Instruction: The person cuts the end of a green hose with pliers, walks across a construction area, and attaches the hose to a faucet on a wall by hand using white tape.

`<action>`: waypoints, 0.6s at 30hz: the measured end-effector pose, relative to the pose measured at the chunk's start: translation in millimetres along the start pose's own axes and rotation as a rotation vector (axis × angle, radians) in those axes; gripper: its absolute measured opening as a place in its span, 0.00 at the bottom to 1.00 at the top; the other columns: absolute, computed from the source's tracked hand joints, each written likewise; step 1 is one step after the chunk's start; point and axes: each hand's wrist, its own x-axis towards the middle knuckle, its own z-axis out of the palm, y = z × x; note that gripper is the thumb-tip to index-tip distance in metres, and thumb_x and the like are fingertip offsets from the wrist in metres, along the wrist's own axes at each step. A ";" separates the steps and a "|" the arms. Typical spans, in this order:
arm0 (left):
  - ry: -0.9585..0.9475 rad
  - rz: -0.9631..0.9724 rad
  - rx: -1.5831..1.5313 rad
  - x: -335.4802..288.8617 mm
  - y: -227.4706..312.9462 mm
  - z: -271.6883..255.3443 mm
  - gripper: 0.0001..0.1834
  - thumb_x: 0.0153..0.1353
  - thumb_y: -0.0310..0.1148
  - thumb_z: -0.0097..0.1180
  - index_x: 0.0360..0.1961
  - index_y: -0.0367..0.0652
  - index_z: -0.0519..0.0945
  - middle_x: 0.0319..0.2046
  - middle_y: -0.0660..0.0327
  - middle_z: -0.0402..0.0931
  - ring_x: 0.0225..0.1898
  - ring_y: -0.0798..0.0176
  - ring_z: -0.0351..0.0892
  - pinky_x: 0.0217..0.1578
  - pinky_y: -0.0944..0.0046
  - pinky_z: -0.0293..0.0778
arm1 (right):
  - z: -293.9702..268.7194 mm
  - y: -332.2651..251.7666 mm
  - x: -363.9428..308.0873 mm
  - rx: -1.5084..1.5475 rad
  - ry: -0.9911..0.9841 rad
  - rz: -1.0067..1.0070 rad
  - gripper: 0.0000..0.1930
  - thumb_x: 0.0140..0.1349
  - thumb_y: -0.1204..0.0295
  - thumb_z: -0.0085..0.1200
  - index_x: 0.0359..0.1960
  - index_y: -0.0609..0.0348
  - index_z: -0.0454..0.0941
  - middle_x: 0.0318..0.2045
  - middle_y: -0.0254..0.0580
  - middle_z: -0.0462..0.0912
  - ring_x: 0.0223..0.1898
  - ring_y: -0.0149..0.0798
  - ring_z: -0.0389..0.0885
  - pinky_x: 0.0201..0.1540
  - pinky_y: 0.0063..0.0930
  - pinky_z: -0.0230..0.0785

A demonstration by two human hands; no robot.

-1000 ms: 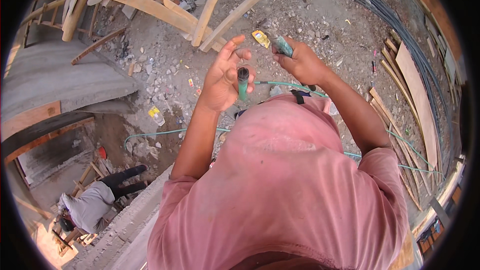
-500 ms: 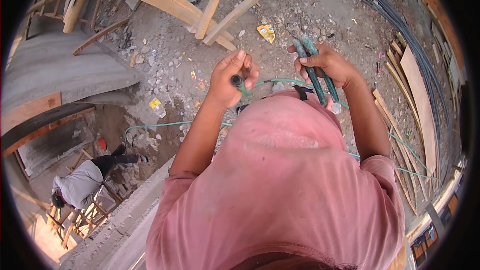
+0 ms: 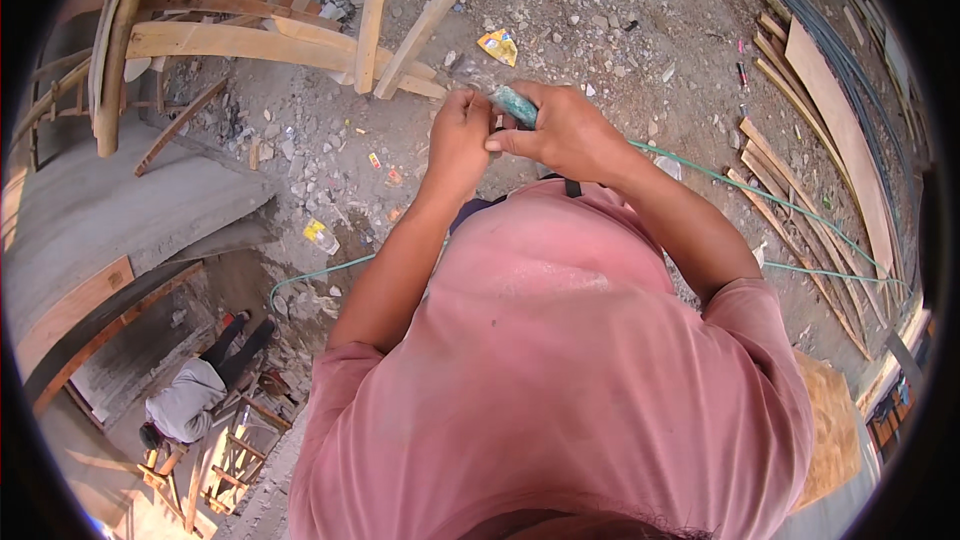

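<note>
In front of my belly both hands are brought together. My right hand point(image 3: 568, 128) is closed on a pair of pliers with teal-wrapped handles point(image 3: 516, 106); the grey jaws point away to the left and are blurred. My left hand point(image 3: 460, 135) is a fist touching the pliers side. Within it, mostly hidden by the fingers, is the dark end of a thin green hose point(image 3: 700, 172), whose line runs behind me on both sides. How the pliers meet the hose end cannot be made out.
Rubble and litter cover the ground, including a yellow wrapper point(image 3: 498, 47). Timber beams point(image 3: 250, 43) cross at the upper left beside a concrete slab point(image 3: 180, 200). Another person point(image 3: 188, 398) bends at lower left. Boards point(image 3: 835, 130) and dark rods point(image 3: 800, 30) lie right.
My right hand has moved left with the pliers, turning them sideways against my left hand. The hose's dark end, visible before, is now mostly covered. The view has shifted slightly.
</note>
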 end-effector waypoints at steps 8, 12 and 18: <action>-0.497 -0.012 0.119 -36.6 -21.5 -36.4 0.16 0.73 0.39 0.44 0.43 0.36 0.77 0.33 0.62 0.76 0.34 0.69 0.74 0.34 0.67 0.71 | 17.9 18.1 -21.0 0.385 -0.069 0.291 0.13 0.59 0.72 0.56 0.42 0.70 0.77 0.27 0.51 0.85 0.27 0.43 0.85 0.35 0.35 0.75; -0.536 0.088 0.362 -42.3 -25.8 -54.2 0.17 0.71 0.41 0.47 0.42 0.36 0.78 0.29 0.62 0.77 0.31 0.67 0.74 0.33 0.64 0.71 | 32.7 12.6 -28.9 0.203 -0.053 0.204 0.16 0.59 0.66 0.57 0.42 0.68 0.78 0.26 0.55 0.84 0.31 0.49 0.85 0.37 0.38 0.74; -0.568 0.383 0.573 -49.3 -14.2 -70.8 0.24 0.70 0.49 0.46 0.37 0.34 0.77 0.24 0.57 0.75 0.26 0.63 0.72 0.30 0.62 0.69 | 41.0 -15.2 -53.1 0.027 -0.048 0.212 0.25 0.56 0.55 0.64 0.42 0.68 0.80 0.27 0.60 0.82 0.30 0.51 0.83 0.38 0.41 0.73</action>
